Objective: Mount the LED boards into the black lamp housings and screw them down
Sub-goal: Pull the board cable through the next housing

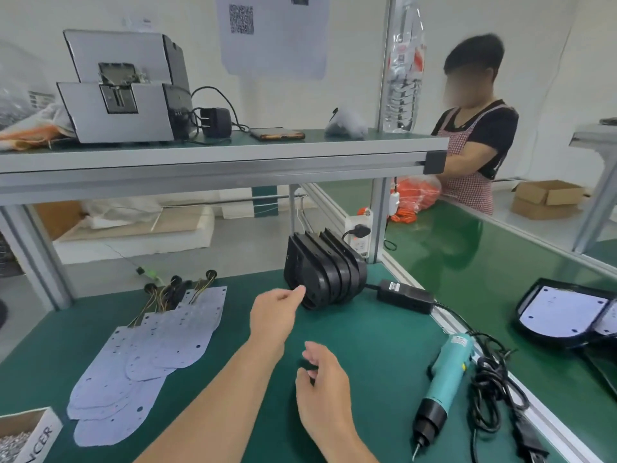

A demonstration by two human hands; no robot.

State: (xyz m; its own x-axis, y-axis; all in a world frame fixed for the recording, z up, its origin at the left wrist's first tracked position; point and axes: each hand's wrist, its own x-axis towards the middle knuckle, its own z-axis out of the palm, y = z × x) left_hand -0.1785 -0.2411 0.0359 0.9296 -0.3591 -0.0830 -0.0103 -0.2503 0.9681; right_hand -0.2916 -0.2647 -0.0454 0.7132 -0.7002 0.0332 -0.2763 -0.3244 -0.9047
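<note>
A row of black lamp housings (325, 274) stands on edge at the back of the green mat. My left hand (275, 310) reaches out to it, its fingertips at the front housing's edge, fingers loosely bent and holding nothing. My right hand (322, 385) hovers lower over the mat, relaxed and empty. Several white LED boards (147, 359) with wires lie overlapped on the left. A teal electric screwdriver (442, 385) lies on the right, tip toward me.
A box of screws (20, 436) sits at bottom left. The screwdriver's power adapter (405, 297) and coiled cable (494, 389) lie on the right. Housings with boards (564, 312) rest on the conveyor. A shelf (213, 162) overhangs the bench. Another person (474, 128) stands behind.
</note>
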